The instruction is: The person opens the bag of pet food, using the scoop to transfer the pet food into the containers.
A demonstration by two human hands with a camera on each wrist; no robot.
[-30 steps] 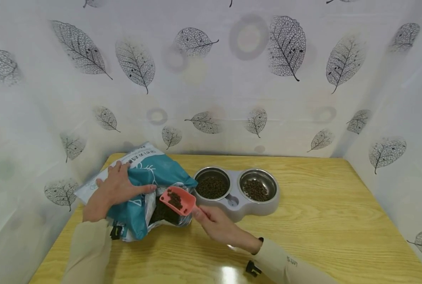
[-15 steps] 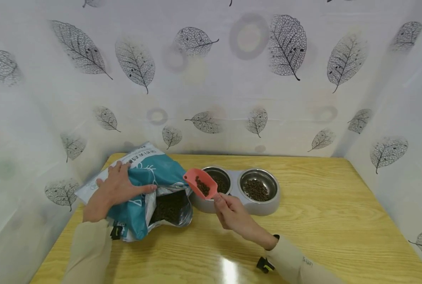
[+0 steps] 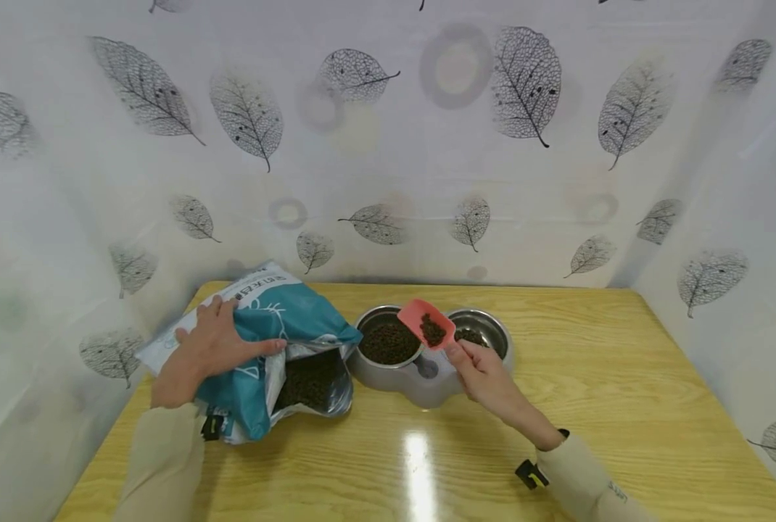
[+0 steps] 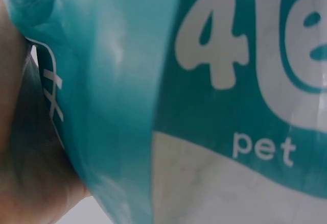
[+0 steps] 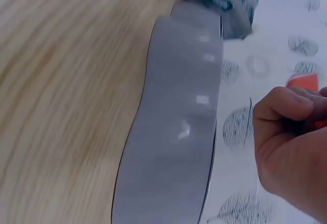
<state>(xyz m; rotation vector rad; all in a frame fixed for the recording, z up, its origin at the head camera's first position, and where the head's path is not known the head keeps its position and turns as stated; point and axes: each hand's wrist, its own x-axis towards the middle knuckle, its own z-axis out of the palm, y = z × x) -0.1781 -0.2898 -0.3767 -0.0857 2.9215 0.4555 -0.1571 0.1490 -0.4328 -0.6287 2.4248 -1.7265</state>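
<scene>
A teal and white pet food bag (image 3: 306, 308) lies at the left of the table in the head view, its mouth facing right with dark kibble (image 3: 306, 380) inside. Resting on top of it is my left hand (image 3: 221, 348), fingers spread and thumb stretched along the mouth's edge. My right hand (image 3: 492, 384) grips a pink scoop (image 3: 412, 313) by its handle. Some brown kibble sits in the scoop, above the gap between two steel bowls. Kibble lies in both the left bowl (image 3: 364, 319) and the partly covered right bowl (image 3: 502, 341). Printed bag (image 4: 204, 112) fills the left wrist view.
Both bowls sit in a grey double stand (image 3: 420, 395), whose side (image 5: 173, 112) shows in the right wrist view. The wooden table (image 3: 610, 377) meets a leaf-patterned curtain (image 3: 394, 159) behind and at the sides.
My right hand has carried the scoop of kibble from over the bag's mouth to the right, past the left bowl. The left hand and the bag have stayed put.
</scene>
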